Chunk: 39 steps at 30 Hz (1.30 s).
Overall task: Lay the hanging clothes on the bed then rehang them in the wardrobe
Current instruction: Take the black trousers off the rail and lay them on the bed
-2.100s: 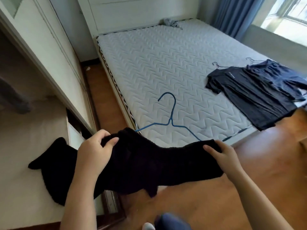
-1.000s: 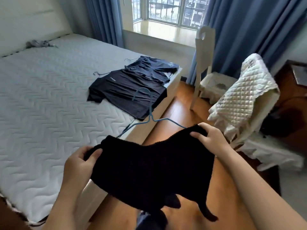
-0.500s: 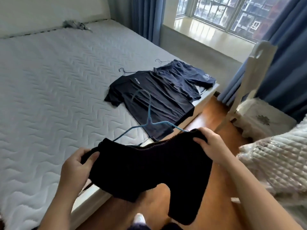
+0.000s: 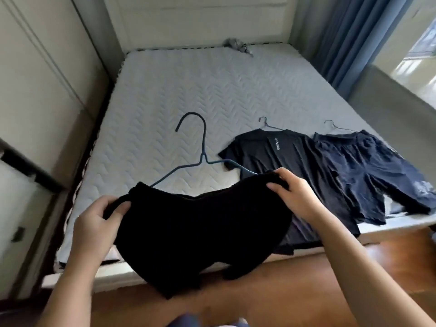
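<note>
Standing at the foot edge of the bed (image 4: 212,90): bare quilted mattress, headboard at the far end. Wardrobe (image 4: 35,90) along the left, blue curtain (image 4: 354,31) far right, wood floor (image 4: 318,279) underfoot.

Holding the black garment (image 4: 200,232) up in the air over the near edge of the mattress. Spread wide, long axis left to right, roughly parallel to that edge, lower part hanging past it toward the floor. Not yet laid down.

Flat on the mattress to the right: dark T-shirt (image 4: 283,161), then navy shorts (image 4: 377,166) just beside it, edges touching or overlapping. Each on a thin wire hanger (image 4: 266,122), hooks toward the headboard.

Blue hanger (image 4: 203,147) running into the black garment's top edge at both corners, hook tilted away toward the headboard.

Left hand (image 4: 99,220) clenched round the left top corner, fingers curled into the fabric. Right hand (image 4: 295,197) pinching the right top corner, sitting over the T-shirt's near side; contact with it unclear.

Free mattress straight ahead and left of the T-shirt, so nearer the left hand. Probably needs a forward-and-down move, biased left, axis kept parallel to the edge, to avoid covering the T-shirt.

Small grey item (image 4: 238,44) by the headboard, well apart.
</note>
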Each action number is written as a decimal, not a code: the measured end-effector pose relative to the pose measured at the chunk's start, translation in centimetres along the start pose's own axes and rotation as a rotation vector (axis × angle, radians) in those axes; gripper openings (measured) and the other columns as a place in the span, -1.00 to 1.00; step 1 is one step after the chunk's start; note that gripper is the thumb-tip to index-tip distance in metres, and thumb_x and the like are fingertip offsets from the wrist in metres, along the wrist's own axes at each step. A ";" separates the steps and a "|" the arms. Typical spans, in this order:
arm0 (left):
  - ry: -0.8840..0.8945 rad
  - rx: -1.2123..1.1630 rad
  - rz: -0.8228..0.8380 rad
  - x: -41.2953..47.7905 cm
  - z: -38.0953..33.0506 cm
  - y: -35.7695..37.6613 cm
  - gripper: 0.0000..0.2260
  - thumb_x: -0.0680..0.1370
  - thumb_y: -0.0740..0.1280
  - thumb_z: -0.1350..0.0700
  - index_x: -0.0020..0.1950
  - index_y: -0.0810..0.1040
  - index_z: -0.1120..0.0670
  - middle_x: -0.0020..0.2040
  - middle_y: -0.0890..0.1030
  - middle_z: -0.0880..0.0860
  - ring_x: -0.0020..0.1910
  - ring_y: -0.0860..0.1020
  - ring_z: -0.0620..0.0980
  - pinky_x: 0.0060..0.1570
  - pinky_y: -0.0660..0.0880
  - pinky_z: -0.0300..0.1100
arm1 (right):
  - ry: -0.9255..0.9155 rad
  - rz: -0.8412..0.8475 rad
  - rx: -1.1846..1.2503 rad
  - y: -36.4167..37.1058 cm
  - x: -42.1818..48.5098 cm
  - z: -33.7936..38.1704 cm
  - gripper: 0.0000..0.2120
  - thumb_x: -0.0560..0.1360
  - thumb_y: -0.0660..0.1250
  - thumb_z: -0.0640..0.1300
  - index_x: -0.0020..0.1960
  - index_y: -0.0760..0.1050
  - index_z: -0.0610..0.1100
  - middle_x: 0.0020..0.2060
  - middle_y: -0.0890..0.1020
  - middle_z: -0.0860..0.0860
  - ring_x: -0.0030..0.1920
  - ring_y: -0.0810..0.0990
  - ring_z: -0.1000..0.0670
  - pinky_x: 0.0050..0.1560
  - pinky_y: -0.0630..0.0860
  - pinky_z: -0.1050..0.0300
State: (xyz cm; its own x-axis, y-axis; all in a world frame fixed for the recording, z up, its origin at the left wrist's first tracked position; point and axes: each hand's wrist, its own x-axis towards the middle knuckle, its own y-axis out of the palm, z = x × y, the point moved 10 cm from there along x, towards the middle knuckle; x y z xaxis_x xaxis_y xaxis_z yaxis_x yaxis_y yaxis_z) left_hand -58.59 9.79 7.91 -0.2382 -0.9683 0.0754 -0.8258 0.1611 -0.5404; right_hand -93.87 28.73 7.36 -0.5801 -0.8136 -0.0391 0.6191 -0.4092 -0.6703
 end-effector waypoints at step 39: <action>-0.321 0.323 0.290 50.5 23.0 34.2 -0.80 0.53 0.25 0.02 -0.06 0.50 0.16 -0.23 0.48 0.00 -0.16 0.46 0.03 -0.23 0.30 -0.17 | 0.426 0.186 -0.201 22.7 54.2 -20.0 -0.72 0.53 0.21 -0.17 0.22 0.42 -0.20 0.15 0.54 -0.18 0.18 0.48 -0.17 0.09 0.37 0.06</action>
State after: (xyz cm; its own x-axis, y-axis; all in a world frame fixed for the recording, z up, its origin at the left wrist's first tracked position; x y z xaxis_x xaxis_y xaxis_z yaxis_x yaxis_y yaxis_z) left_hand -87.08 -38.03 -26.08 -0.2229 -0.9106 -0.3482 -0.5381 0.4127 -0.7350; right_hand -121.88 -16.40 -24.76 -0.6597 -0.6076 -0.4423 0.6430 -0.1517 -0.7507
